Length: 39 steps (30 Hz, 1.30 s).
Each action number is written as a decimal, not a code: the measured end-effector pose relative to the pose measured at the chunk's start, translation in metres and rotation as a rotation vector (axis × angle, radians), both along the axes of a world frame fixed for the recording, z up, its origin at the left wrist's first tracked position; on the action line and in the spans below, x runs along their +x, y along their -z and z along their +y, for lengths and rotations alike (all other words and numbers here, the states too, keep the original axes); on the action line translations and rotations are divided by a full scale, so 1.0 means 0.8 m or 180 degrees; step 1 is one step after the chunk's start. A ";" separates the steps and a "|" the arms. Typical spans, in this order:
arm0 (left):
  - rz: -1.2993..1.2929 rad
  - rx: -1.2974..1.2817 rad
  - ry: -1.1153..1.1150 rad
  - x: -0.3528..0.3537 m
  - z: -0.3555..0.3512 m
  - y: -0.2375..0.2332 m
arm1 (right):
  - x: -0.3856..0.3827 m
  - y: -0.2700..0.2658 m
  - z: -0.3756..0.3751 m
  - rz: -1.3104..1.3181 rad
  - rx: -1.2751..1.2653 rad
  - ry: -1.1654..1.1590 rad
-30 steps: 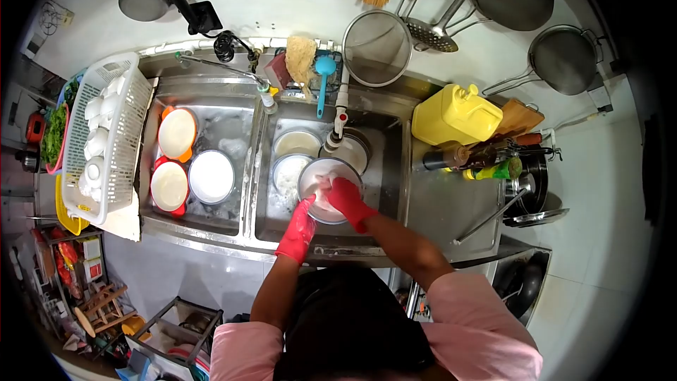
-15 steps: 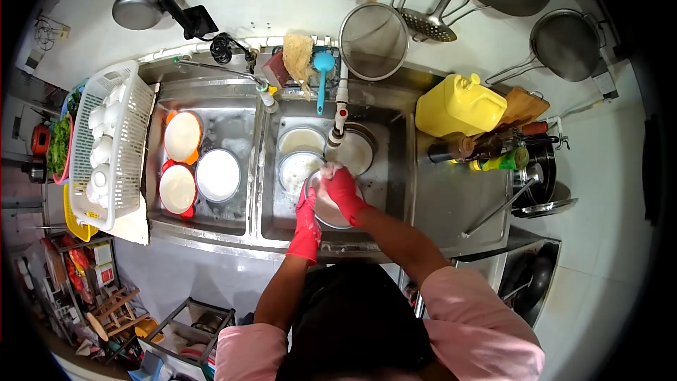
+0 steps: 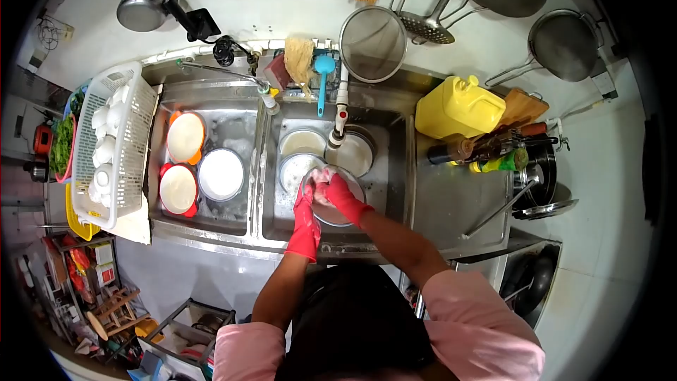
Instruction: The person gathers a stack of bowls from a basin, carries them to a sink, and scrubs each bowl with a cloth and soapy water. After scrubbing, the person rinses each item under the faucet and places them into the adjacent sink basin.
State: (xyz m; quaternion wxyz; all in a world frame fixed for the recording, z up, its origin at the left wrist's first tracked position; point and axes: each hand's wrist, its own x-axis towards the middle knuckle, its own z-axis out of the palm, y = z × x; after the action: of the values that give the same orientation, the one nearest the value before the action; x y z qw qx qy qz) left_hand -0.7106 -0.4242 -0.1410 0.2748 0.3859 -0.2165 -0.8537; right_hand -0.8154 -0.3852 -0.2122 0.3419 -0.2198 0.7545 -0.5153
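Both hands wear red rubber gloves and meet over a steel bowl in the sink basin straight in front of the person. The left hand is clamped on the bowl's near-left rim, holding it tipped a little. The right hand is down inside the bowl, its fingers closed on a pale wad, a cloth or sponge as far as can be told, pressed against the inner wall.

Just beyond the hands, in the same basin, lie two more bowls with a deeper pot beside them, under the tap. In the basin to the left of the hands sit three round dishes in water, and farther left is a white basket of cups. To the right, on the counter, stands a yellow jug.

The steel bowl looks thin, rigid and light, and it is likely slick with wet soap. It should not break, but it could slip or spin in a glove. The rim seems the surest place to hold it, pinched thumb inside and fingers outside.
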 end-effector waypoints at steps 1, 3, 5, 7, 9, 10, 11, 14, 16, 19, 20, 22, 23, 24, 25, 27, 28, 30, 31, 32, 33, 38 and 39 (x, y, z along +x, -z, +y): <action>-0.0124 0.0100 -0.0068 0.006 -0.001 0.013 | 0.000 0.002 0.003 0.0446 0.0036 -0.0520; -0.0362 0.0295 -0.0190 0.008 -0.012 -0.003 | -0.009 -0.010 0.017 0.1349 0.0099 -0.1545; -0.0417 0.0520 -0.0413 0.008 -0.019 -0.056 | -0.023 -0.025 0.034 0.2260 0.0162 -0.2558; -0.0373 0.0497 -0.0245 0.015 -0.018 -0.067 | -0.032 -0.031 0.036 0.2455 0.0030 -0.2971; -0.0314 0.0459 -0.0068 0.023 -0.021 -0.071 | -0.048 -0.018 0.023 0.1209 -0.0464 -0.2185; -0.0288 0.0455 0.0018 0.026 -0.022 -0.070 | -0.061 -0.005 0.012 0.0231 -0.0764 -0.1468; -0.0300 0.0464 0.0228 0.029 -0.024 -0.069 | -0.062 -0.046 0.007 -0.0207 -0.0908 -0.1161; -0.0396 0.0496 0.0802 0.038 -0.035 -0.059 | -0.053 -0.054 -0.016 -0.0134 -0.1694 -0.1024; -0.0297 0.0421 0.1056 0.041 -0.041 -0.063 | -0.054 -0.053 -0.017 -0.0192 -0.1398 -0.1266; -0.0034 0.0315 0.1388 0.042 -0.051 -0.064 | -0.070 -0.133 -0.011 -0.0677 -0.0184 -0.1889; -0.0030 0.0295 0.1446 0.041 -0.054 -0.075 | -0.077 -0.113 -0.010 -0.0234 -0.0377 -0.2308; -0.0011 0.0160 0.1500 0.042 -0.054 -0.098 | -0.099 -0.071 -0.003 0.0465 -0.0538 -0.2810; 0.0072 0.0149 0.1294 0.043 -0.053 -0.094 | -0.107 -0.071 0.002 -0.0012 0.0032 -0.2695; 0.0152 0.0151 0.1076 0.047 -0.050 -0.090 | -0.115 -0.070 0.008 -0.0450 0.0604 -0.2510; 0.0229 0.0150 0.0848 0.050 -0.049 -0.085 | -0.119 -0.069 0.013 -0.1385 0.1216 -0.2069; 0.0116 -0.0008 0.0259 0.049 -0.045 -0.092 | -0.098 -0.067 0.020 -0.2827 0.1403 -0.0685; 0.0016 -0.0139 -0.0078 0.045 -0.038 -0.074 | -0.062 -0.067 0.028 -0.3286 0.0977 0.0218; -0.0172 -0.0402 -0.0771 0.031 -0.021 -0.020 | -0.017 -0.065 0.037 -0.3810 0.0161 0.1239; -0.0286 -0.0534 -0.1112 0.027 -0.013 0.007 | 0.001 -0.064 0.042 -0.3951 -0.0202 0.1352; -0.0407 -0.0674 -0.1442 0.026 -0.007 0.029 | 0.011 -0.062 0.043 -0.4093 -0.0579 0.1471; -0.0525 -0.0816 -0.1765 0.025 -0.005 0.044 | 0.007 -0.042 0.043 -0.3799 -0.0231 0.1402; -0.1451 -0.1433 0.0106 0.044 -0.079 0.073 | -0.036 -0.020 0.034 -0.2784 0.0085 0.1240; -0.1341 -0.1468 0.0326 0.049 -0.082 0.053 | -0.021 -0.030 0.041 -0.2676 -0.0108 0.1389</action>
State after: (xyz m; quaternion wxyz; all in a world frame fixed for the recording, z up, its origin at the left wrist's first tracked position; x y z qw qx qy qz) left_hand -0.6712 -0.4897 -0.1836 0.2608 0.4703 -0.4757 -0.6961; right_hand -0.8319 -0.3527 -0.1885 0.4978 0.1659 0.5707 -0.6316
